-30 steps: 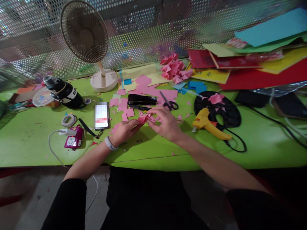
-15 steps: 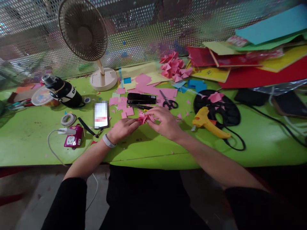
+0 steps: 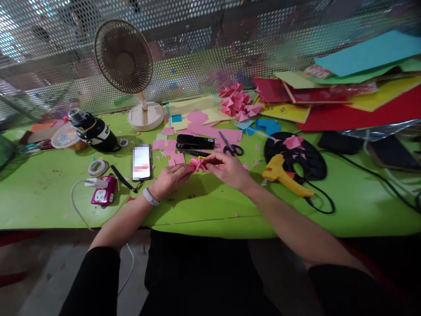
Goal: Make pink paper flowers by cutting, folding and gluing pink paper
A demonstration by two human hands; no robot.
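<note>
Between my two hands, low over the green table [image 3: 204, 202], is a pink paper flower [image 3: 198, 164] with pointed, folded petals. My left hand [image 3: 173, 179] is closed on its left side, the fingers pressed together. My right hand [image 3: 226, 169] pinches its right side between thumb and fingers, partly hiding it. Just beyond lie a black stapler [image 3: 195, 141], a dark tool whose kind I cannot make out, and scissors [image 3: 233, 148] with dark handles. Pink paper squares [image 3: 169, 147] lie around the stapler. A heap of similar pink paper flowers [image 3: 237, 102] sits farther back.
On the right, a yellow glue gun [image 3: 284, 175] rests by a black pad [image 3: 315, 160], with coloured sheets [image 3: 362, 94] behind. To the left are a phone [image 3: 141, 162], tape roll [image 3: 98, 167], purple power adapter [image 3: 104, 191], black bottle [image 3: 95, 131] and fan [image 3: 144, 116].
The whole view has shifted slightly, so things on the table appear a little lower. My right fingers have moved a little on the paper flower, leaving more of it visible.
</note>
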